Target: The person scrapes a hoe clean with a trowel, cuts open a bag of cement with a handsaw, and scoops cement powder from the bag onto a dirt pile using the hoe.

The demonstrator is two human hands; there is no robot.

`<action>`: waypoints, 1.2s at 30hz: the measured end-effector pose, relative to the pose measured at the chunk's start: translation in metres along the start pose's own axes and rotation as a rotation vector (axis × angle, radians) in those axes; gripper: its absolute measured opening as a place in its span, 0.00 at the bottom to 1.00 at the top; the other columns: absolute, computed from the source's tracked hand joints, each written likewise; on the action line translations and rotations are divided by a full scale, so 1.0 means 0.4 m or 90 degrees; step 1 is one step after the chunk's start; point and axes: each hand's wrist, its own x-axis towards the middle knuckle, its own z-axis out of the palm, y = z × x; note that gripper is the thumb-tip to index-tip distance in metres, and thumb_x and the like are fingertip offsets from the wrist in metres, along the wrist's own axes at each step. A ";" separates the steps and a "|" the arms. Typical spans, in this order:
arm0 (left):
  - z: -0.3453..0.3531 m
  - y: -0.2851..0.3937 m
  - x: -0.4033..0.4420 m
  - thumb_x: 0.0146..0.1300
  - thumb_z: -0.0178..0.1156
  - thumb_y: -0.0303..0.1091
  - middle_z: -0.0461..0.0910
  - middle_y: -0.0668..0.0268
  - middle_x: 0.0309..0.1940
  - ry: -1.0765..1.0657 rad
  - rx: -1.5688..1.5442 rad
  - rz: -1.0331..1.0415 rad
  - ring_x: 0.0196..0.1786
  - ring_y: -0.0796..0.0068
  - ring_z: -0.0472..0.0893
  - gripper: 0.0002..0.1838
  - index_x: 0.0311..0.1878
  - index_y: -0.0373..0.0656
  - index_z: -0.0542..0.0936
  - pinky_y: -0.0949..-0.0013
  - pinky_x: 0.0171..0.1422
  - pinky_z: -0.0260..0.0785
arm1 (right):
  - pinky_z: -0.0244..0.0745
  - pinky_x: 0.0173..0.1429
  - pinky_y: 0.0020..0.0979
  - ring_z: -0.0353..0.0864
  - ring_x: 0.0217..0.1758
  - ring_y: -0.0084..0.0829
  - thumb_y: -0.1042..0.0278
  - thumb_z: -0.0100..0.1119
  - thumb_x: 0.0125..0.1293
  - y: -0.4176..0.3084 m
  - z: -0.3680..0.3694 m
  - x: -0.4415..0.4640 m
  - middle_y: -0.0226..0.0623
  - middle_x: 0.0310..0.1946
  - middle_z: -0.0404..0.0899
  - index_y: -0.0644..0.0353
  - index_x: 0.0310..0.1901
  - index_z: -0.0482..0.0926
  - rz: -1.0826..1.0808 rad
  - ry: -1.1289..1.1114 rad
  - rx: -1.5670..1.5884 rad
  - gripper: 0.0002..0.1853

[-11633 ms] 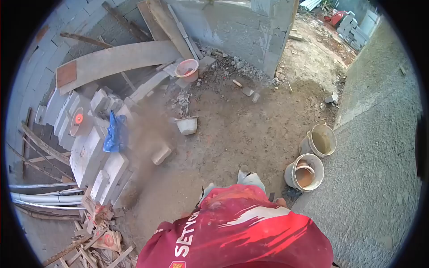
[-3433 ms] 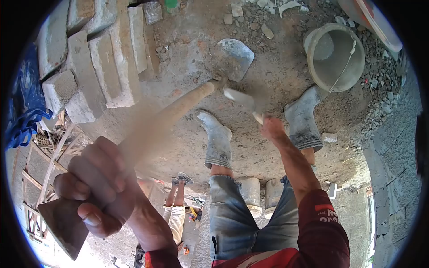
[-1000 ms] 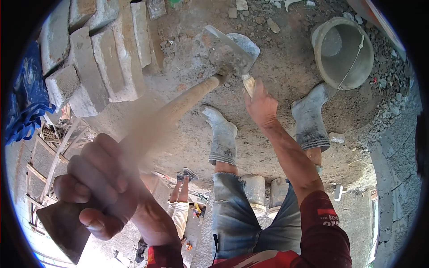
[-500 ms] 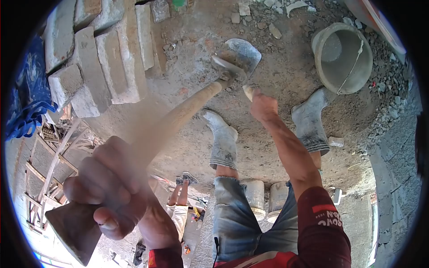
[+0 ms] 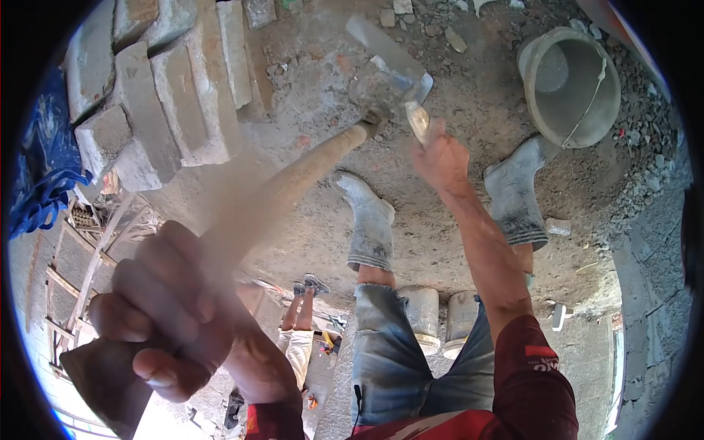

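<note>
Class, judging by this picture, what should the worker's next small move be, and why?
Probably draw the trowel over the blade of the shovel: that blade looks dirty, the right hand holds the trowel there, and the left hand grips the shovel. Whether trowel and blade touch is unclear.

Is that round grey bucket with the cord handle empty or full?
Empty, it seems: the round grey bucket shows bare inner walls down to its pale base.

Trowel (image 5: 387,48): up it swings, tip higher than half a second ago, into the upper middle!
Left hand (image 5: 165,301): unseen at first, now gripping the long-handled tool (image 5: 319,163), lower left.
Right hand (image 5: 442,158): new too, clutching the trowel.
</note>
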 end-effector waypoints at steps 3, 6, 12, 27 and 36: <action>0.004 -0.004 0.004 0.54 0.61 0.42 0.58 0.77 0.14 0.008 0.001 0.015 0.20 0.83 0.61 0.13 0.23 0.50 0.69 0.74 0.32 0.54 | 0.77 0.34 0.40 0.81 0.29 0.45 0.59 0.57 0.56 0.034 0.091 -0.039 0.46 0.28 0.79 0.64 0.44 0.64 0.037 0.137 0.114 0.21; 0.018 -0.002 0.009 0.56 0.58 0.41 0.57 0.77 0.14 0.008 0.006 0.021 0.20 0.82 0.60 0.11 0.24 0.50 0.70 0.73 0.32 0.54 | 0.76 0.34 0.42 0.80 0.29 0.47 0.59 0.57 0.56 0.126 0.214 -0.055 0.47 0.26 0.79 0.64 0.43 0.64 0.058 0.033 0.058 0.21; 0.040 0.015 -0.010 0.61 0.53 0.38 0.60 0.73 0.17 0.036 -0.001 0.006 0.23 0.78 0.62 0.09 0.27 0.47 0.69 0.70 0.34 0.56 | 0.73 0.31 0.40 0.79 0.28 0.45 0.53 0.57 0.58 0.056 0.097 -0.171 0.47 0.25 0.77 0.64 0.40 0.66 0.158 0.120 0.194 0.21; -0.042 -0.027 -0.027 0.55 0.62 0.30 0.57 0.76 0.14 0.604 0.086 0.043 0.21 0.80 0.63 0.15 0.18 0.49 0.66 0.75 0.30 0.58 | 0.73 0.31 0.38 0.80 0.31 0.46 0.59 0.59 0.59 0.209 0.184 -0.125 0.49 0.27 0.78 0.67 0.45 0.64 0.138 -0.077 0.011 0.22; -0.083 -0.025 -0.033 0.57 0.59 0.31 0.62 0.75 0.16 0.514 0.059 0.036 0.20 0.79 0.65 0.11 0.20 0.47 0.70 0.73 0.30 0.63 | 0.75 0.35 0.44 0.79 0.32 0.53 0.49 0.51 0.59 -0.011 0.029 -0.171 0.53 0.26 0.77 0.66 0.43 0.64 0.093 0.394 0.465 0.24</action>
